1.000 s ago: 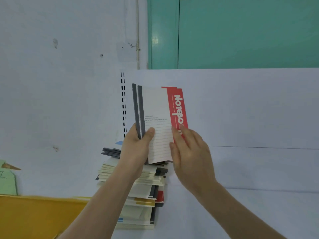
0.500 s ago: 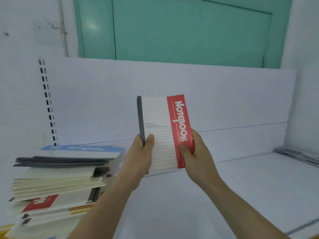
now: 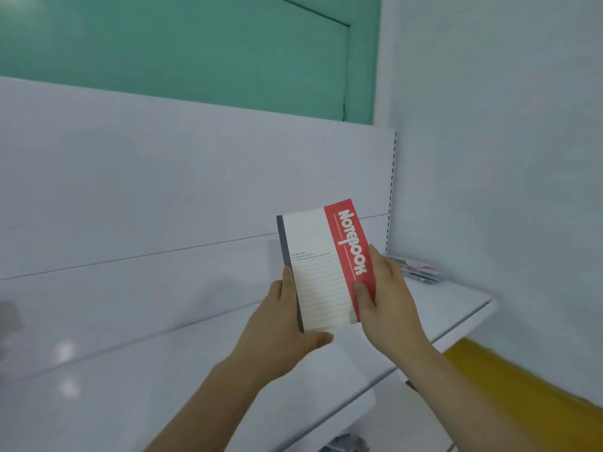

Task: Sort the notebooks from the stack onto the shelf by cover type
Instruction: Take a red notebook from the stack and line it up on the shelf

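Both bare forearms are reaching up from below, the left hand [image 3: 283, 324] gripping the notebook [image 3: 321, 267] at its lower left corner, thumb under its bottom edge, while the right hand [image 3: 383, 300] is pinching its right edge, thumb on the cover.

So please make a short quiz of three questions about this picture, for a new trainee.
1. True or false: only the left hand holds the red-and-white notebook.
2. The small pile of notebooks on the white shelf lies: A) at its right end, B) under the hands.
3. Fill in: the right hand has its thumb on the ___ band of the cover.

Key: 1 false; 2 A; 3 red.
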`<state>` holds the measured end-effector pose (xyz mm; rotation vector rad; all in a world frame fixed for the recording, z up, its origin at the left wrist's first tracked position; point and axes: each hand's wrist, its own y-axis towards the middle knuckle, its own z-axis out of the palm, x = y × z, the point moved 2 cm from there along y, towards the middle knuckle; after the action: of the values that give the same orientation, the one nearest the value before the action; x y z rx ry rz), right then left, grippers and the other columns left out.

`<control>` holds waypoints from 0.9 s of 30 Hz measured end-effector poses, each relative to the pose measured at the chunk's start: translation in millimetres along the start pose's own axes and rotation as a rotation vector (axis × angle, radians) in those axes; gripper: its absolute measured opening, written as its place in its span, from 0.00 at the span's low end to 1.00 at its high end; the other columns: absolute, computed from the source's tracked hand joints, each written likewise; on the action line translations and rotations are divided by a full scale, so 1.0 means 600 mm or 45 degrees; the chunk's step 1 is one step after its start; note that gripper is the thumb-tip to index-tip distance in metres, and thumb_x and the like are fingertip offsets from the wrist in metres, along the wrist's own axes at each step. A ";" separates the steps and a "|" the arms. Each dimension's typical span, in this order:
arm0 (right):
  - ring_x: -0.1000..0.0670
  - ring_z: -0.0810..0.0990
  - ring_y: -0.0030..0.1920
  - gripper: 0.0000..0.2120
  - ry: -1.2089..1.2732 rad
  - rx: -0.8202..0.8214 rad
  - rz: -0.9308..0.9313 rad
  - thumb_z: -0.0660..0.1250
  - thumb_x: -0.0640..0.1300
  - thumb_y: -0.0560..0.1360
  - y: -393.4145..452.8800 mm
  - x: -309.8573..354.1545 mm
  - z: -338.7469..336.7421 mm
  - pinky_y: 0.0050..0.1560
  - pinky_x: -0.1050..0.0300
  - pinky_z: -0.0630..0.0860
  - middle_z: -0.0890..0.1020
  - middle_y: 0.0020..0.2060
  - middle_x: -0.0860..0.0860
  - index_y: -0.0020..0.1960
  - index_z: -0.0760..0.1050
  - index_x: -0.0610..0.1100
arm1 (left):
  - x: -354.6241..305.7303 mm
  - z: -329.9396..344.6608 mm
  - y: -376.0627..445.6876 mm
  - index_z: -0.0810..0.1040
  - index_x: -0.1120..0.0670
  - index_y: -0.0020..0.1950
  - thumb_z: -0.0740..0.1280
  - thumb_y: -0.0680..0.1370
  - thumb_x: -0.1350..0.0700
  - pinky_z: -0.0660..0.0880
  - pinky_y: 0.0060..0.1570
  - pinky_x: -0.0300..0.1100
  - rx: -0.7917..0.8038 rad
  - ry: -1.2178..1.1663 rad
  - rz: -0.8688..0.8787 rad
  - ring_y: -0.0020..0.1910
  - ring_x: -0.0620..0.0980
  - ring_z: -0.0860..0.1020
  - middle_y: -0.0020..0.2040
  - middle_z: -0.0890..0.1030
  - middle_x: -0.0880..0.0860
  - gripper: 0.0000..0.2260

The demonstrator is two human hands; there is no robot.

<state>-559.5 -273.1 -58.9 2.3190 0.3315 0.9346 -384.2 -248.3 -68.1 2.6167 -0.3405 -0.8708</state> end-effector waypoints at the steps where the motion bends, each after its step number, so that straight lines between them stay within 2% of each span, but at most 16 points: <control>1: 0.59 0.69 0.54 0.26 -0.034 0.038 -0.022 0.58 0.49 0.82 0.008 -0.029 -0.017 0.54 0.68 0.67 0.66 0.70 0.52 0.77 0.55 0.51 | -0.018 0.025 0.015 0.45 0.43 0.79 0.74 0.71 0.40 0.73 0.54 0.35 0.021 0.074 0.017 0.57 0.42 0.73 0.65 0.69 0.46 0.47; 3: 0.58 0.70 0.57 0.27 -0.083 0.137 -0.045 0.60 0.49 0.81 0.027 -0.089 -0.046 0.57 0.68 0.70 0.63 0.72 0.53 0.77 0.55 0.51 | -0.051 0.071 0.049 0.44 0.46 0.80 0.72 0.74 0.38 0.71 0.55 0.34 0.037 0.199 0.022 0.55 0.40 0.68 0.67 0.69 0.47 0.47; 5: 0.55 0.71 0.63 0.32 -0.115 0.257 -0.034 0.64 0.53 0.79 0.045 -0.144 -0.070 0.61 0.62 0.73 0.60 0.73 0.55 0.77 0.52 0.53 | -0.078 0.114 0.082 0.46 0.48 0.81 0.70 0.74 0.36 0.72 0.58 0.36 0.056 0.273 0.011 0.56 0.40 0.67 0.68 0.70 0.47 0.45; 8: 0.58 0.67 0.61 0.41 -0.167 0.457 -0.079 0.70 0.58 0.74 0.075 -0.215 -0.098 0.59 0.61 0.75 0.57 0.72 0.58 0.77 0.48 0.56 | -0.104 0.169 0.129 0.47 0.49 0.81 0.65 0.75 0.33 0.71 0.63 0.39 0.091 0.407 0.022 0.63 0.43 0.70 0.71 0.70 0.47 0.44; 11: 0.60 0.67 0.62 0.42 -0.237 0.576 -0.134 0.70 0.58 0.74 0.110 -0.281 -0.108 0.62 0.60 0.74 0.58 0.72 0.58 0.78 0.46 0.58 | -0.108 0.214 0.179 0.47 0.50 0.82 0.63 0.76 0.31 0.71 0.66 0.42 0.150 0.531 0.028 0.68 0.46 0.70 0.72 0.70 0.48 0.43; 16: 0.56 0.68 0.69 0.45 -0.350 0.703 -0.214 0.69 0.64 0.72 0.187 -0.386 -0.079 0.65 0.55 0.74 0.59 0.74 0.59 0.78 0.45 0.59 | -0.092 0.280 0.263 0.50 0.49 0.81 0.62 0.76 0.31 0.72 0.65 0.42 0.199 0.579 0.005 0.66 0.46 0.71 0.70 0.72 0.47 0.42; 20: 0.55 0.65 0.70 0.45 -0.394 0.797 -0.234 0.70 0.65 0.71 0.251 -0.447 -0.048 0.68 0.57 0.69 0.61 0.74 0.58 0.79 0.50 0.57 | -0.066 0.328 0.327 0.58 0.49 0.78 0.62 0.75 0.30 0.74 0.60 0.40 0.271 0.569 -0.045 0.61 0.45 0.73 0.66 0.74 0.47 0.38; 23: 0.53 0.65 0.70 0.41 -0.533 0.828 -0.360 0.67 0.69 0.70 0.296 -0.490 -0.024 0.68 0.58 0.65 0.65 0.72 0.57 0.77 0.58 0.55 | -0.050 0.358 0.367 0.62 0.50 0.76 0.62 0.76 0.30 0.73 0.57 0.40 0.350 0.568 -0.112 0.57 0.46 0.72 0.62 0.75 0.49 0.36; 27: 0.53 0.72 0.57 0.34 -0.594 0.925 -0.426 0.59 0.77 0.67 0.341 -0.557 0.019 0.61 0.55 0.71 0.76 0.56 0.54 0.62 0.71 0.54 | -0.035 0.393 0.402 0.69 0.51 0.68 0.61 0.75 0.29 0.72 0.52 0.40 0.376 0.586 -0.191 0.50 0.46 0.69 0.53 0.73 0.49 0.31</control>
<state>-791.1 -583.5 -119.5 2.8899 0.9388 0.0777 -572.2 -521.2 -133.9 3.0416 -0.1561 -0.2496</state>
